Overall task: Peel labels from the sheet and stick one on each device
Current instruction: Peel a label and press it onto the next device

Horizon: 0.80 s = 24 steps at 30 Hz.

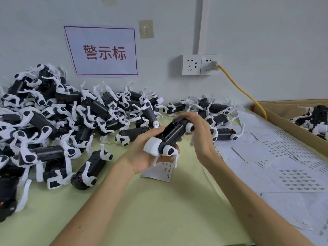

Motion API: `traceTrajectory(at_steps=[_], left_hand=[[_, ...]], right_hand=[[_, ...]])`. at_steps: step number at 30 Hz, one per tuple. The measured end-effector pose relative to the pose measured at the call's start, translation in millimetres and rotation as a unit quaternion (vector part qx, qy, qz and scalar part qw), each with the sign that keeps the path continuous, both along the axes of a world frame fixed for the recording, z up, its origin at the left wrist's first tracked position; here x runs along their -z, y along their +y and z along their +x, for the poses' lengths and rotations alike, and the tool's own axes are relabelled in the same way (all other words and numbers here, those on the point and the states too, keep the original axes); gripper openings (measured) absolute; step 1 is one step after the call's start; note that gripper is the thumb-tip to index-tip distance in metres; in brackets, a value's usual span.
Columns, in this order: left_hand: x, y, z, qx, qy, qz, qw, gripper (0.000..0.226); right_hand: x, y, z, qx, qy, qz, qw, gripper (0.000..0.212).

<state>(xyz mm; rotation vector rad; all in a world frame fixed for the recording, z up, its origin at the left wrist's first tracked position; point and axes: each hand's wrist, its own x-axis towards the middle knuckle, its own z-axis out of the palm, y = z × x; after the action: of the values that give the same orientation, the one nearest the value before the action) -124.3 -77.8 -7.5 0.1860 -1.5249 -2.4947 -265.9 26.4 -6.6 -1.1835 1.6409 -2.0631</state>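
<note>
A black-and-white device (pixel 174 134) with white legs is held above the pale green table, belly side up. My left hand (pixel 147 151) grips its lower white end from beneath. My right hand (pixel 198 132) holds the upper end, fingers curled over the black body near a white joint. A small label sheet (pixel 159 172) lies on the table right under the device, with a few labels at its right edge. Whether a label is on a fingertip is hidden.
A big heap of the same devices (pixel 53 125) covers the left and back of the table. Used label sheets (pixel 284 166) spread on the right. A cardboard box (pixel 284 119) with more devices stands far right. A yellow cable (pixel 245 91) runs from the wall socket.
</note>
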Motion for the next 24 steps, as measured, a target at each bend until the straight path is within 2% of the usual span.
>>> traceTrajectory(at_steps=[3,4,6,8,10,12,14,20,24], left_hand=[[-0.4,-4.2,-2.6,-0.060,0.065,0.049,0.995,0.034],[-0.3,-7.5,-2.5,-0.086,0.079,0.061,0.991,0.034],[0.6,-15.6,-1.5,-0.144,0.096,0.081,0.982,0.035],[2.7,-22.5,-0.8,-0.204,0.098,0.100,0.969,0.039],[4.2,-25.8,-0.3,-0.241,0.101,0.122,0.958,0.038],[4.6,-26.6,0.2,-0.261,0.101,0.145,0.949,0.035],[3.9,-26.3,0.6,-0.272,0.089,0.147,0.947,0.031],[3.8,-24.8,-1.4,-0.276,0.047,0.120,0.953,0.024],[4.0,-24.0,-1.1,-0.294,0.015,0.078,0.953,0.012]], right_hand=[[3.2,-3.3,-7.1,0.034,-0.036,0.029,0.998,0.036],[5.2,-3.9,-10.4,0.034,-0.026,0.062,0.997,0.033],[11.6,-5.6,-14.9,0.024,0.049,0.164,0.985,0.027],[20.5,-9.5,-15.1,0.019,0.178,0.279,0.944,0.037],[30.1,-14.7,-10.5,0.011,0.297,0.381,0.875,0.055],[37.4,-18.9,-6.3,-0.007,0.359,0.448,0.819,0.064],[42.5,-20.9,-6.1,-0.020,0.380,0.473,0.795,0.064],[40.6,-18.4,-9.6,-0.018,0.381,0.469,0.796,0.056],[35.4,-16.4,-9.2,0.001,0.374,0.445,0.813,0.039]])
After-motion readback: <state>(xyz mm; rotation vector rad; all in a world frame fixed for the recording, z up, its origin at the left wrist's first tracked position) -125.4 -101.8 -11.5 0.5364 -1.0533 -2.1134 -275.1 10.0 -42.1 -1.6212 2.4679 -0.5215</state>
